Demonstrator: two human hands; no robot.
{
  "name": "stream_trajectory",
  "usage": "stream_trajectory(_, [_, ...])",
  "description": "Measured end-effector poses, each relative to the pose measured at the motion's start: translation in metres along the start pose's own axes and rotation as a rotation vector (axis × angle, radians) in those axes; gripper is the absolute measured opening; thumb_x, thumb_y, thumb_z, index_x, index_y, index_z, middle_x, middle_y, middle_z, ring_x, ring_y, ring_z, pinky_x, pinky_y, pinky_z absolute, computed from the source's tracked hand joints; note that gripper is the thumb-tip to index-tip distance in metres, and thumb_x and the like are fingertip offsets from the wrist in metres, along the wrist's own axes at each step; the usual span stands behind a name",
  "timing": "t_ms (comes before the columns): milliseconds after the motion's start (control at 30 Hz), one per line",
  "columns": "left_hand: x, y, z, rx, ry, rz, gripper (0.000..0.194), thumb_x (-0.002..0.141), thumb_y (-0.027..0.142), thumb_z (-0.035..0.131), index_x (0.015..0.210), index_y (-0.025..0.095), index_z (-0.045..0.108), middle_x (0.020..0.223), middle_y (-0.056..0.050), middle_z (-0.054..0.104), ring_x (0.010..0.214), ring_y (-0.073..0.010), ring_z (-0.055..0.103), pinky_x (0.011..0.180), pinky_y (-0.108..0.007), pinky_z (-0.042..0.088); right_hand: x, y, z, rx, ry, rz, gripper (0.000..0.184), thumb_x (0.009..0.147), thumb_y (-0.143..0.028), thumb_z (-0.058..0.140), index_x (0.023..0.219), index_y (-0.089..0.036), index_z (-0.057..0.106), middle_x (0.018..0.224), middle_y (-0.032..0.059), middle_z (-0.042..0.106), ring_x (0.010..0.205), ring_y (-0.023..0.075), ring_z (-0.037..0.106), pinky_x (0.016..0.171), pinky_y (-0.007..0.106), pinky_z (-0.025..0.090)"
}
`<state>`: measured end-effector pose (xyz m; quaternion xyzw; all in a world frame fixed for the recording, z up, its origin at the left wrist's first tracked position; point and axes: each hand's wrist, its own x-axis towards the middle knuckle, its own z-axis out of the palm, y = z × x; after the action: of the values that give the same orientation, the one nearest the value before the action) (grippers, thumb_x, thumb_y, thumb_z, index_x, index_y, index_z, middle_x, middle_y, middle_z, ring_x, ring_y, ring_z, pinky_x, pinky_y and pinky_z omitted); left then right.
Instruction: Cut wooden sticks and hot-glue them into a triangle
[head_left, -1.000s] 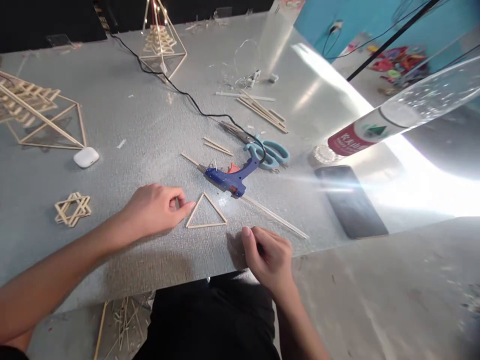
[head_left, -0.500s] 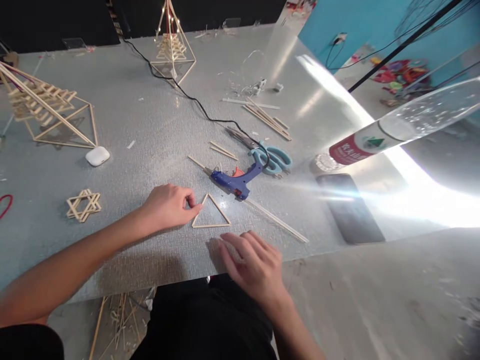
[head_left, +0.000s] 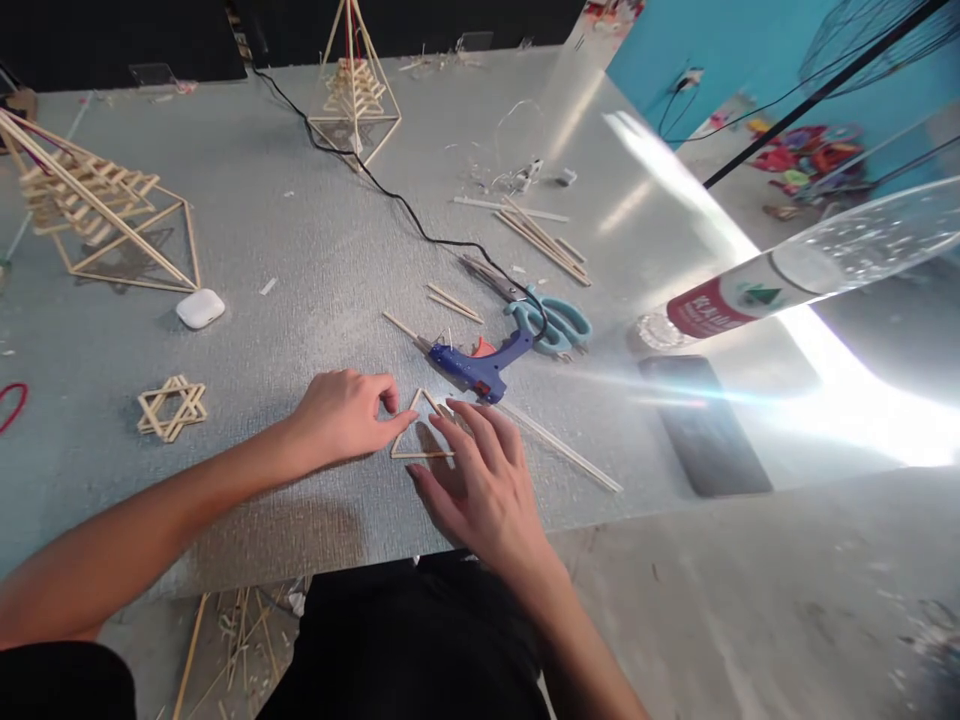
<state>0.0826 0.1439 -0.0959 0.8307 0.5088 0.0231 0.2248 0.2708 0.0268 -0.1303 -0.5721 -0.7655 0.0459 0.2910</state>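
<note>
Right hand (head_left: 489,482) has moved in over the stick triangle (head_left: 421,456), fingers spread.
Left hand (head_left: 346,416) at its left side, grip unclear. Triangle's flat on bench (head_left: 300,250); light touch, keep corners true.

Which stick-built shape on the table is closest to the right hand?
The flat triangle, partly covered in view by the right hand; the six-pointed star lies left of the left hand, and the left pyramid and rear pyramid are farther away.

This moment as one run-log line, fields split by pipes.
Left hand: thumb at left side of stick triangle | Right hand: open, over its right side | Blue glue gun: lying beyond stick triangle
</note>
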Motion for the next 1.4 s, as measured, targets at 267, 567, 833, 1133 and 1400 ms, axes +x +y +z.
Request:
stream_trajectory(267, [-0.0001,-0.0016,-0.0006,-0.057,-0.013,0.010,0.033,0.086,0.058,0.065,0.089,0.025,0.066,0.057,0.007,0.060,0.053,-0.0115,0.052,0.056,-0.027,0.027,0.0027,-0.0020,0.0007,0.016,0.013,-0.016,0.031,0.092,-0.029,0.070,0.122,-0.023,0.063,0.145,0.0116,0.051,0.134,0.0313,0.045,0.110,0.052,0.047])
stream_trajectory(567, [-0.0015,-0.0019,-0.0007,-0.075,0.014,0.038,0.027,0.087,0.053,0.067,0.097,0.028,0.067,0.056,0.009,0.058,0.051,-0.0098,0.051,0.056,-0.027,0.029,0.0025,-0.0015,0.0014,0.037,-0.023,0.007,0.027,0.093,-0.030,0.068,0.119,-0.023,0.064,0.149,0.0106,0.050,0.134,0.0315,0.044,0.110,0.052,0.046])
stream_trajectory(833, [-0.0031,0.0002,-0.0011,-0.093,0.015,0.050,0.025,0.087,0.050,0.068,0.106,0.033,0.072,0.056,0.009,0.059,0.051,-0.0096,0.051,0.056,-0.026,0.030,0.0025,-0.0012,0.0021,0.060,-0.051,0.011,0.026,0.095,-0.029,0.065,0.119,-0.023,0.064,0.146,0.0082,0.055,0.135,0.0304,0.044,0.110,0.052,0.046])
stream_trajectory(1133, [-0.0042,0.0006,-0.0009,-0.105,0.024,0.055,0.026,0.087,0.050,0.068,0.106,0.033,0.073,0.056,0.008,0.061,0.050,-0.0099,0.051,0.057,-0.026,0.029,0.0036,-0.0025,0.0008,0.063,-0.055,0.018,0.027,0.095,-0.029,0.065,0.121,-0.023,0.064,0.145,0.0080,0.057,0.135,0.0307,0.045,0.107,0.052,0.048])
stream_trajectory(1400, [-0.0048,0.0000,-0.0003,-0.114,0.026,0.060,0.025,0.088,0.050,0.068,0.106,0.034,0.073,0.055,0.009,0.060,0.050,-0.0094,0.051,0.057,-0.026,0.030,0.0025,-0.0017,0.0014,0.061,-0.061,0.015,0.028,0.095,-0.029,0.065,0.122,-0.022,0.063,0.145,0.0077,0.057,0.135,0.0304,0.045,0.109,0.052,0.047])
